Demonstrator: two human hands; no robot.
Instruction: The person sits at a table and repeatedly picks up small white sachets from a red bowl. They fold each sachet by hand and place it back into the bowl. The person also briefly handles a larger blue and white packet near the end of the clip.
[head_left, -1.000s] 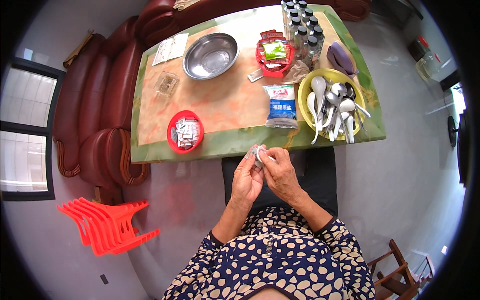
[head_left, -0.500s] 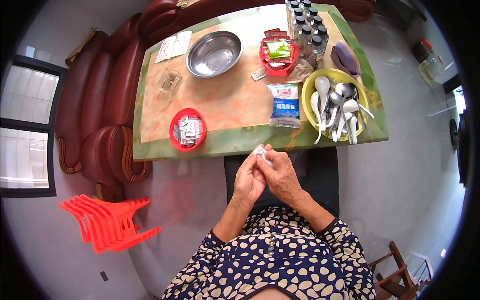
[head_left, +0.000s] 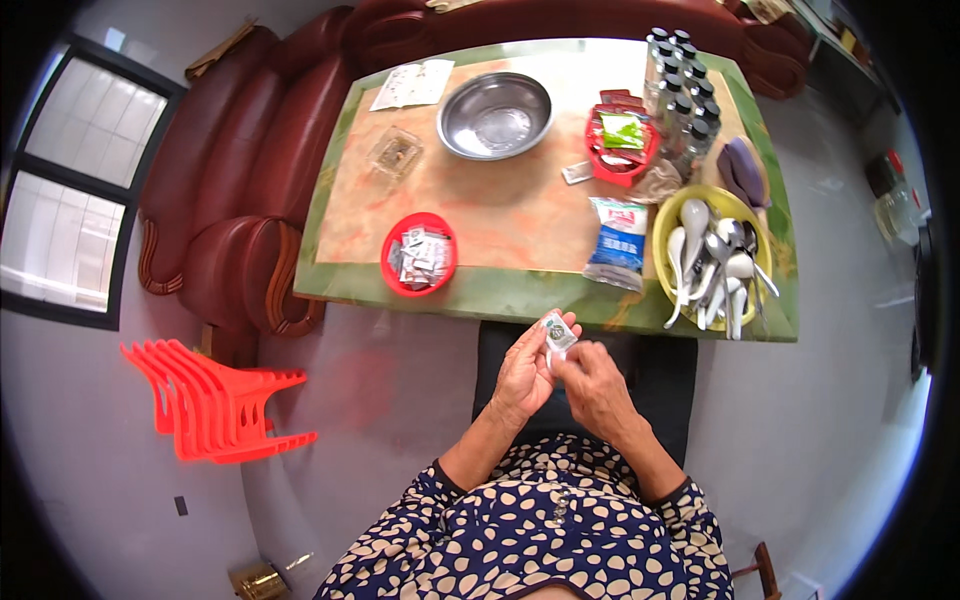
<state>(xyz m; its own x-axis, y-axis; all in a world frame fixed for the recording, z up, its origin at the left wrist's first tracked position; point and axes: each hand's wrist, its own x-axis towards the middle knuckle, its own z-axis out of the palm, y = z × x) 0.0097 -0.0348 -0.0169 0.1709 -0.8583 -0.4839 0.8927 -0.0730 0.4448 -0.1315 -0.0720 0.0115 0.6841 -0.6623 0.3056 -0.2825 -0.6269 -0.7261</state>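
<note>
Both my hands are raised together just in front of the table's near edge. My left hand and my right hand pinch a small clear sachet between their fingertips. On the table beyond them stand a red bowl of small sachets, a blue and white packet and a yellow bowl of white and metal spoons.
Farther back are a steel bowl, a red tray with green packets, several dark-capped bottles, a clear box and a paper sheet. A dark red sofa lines the left. Stacked red stools stand on the floor.
My hands have stayed together on the small sachet, shifting only slightly. The view has moved a little nearer the table.
</note>
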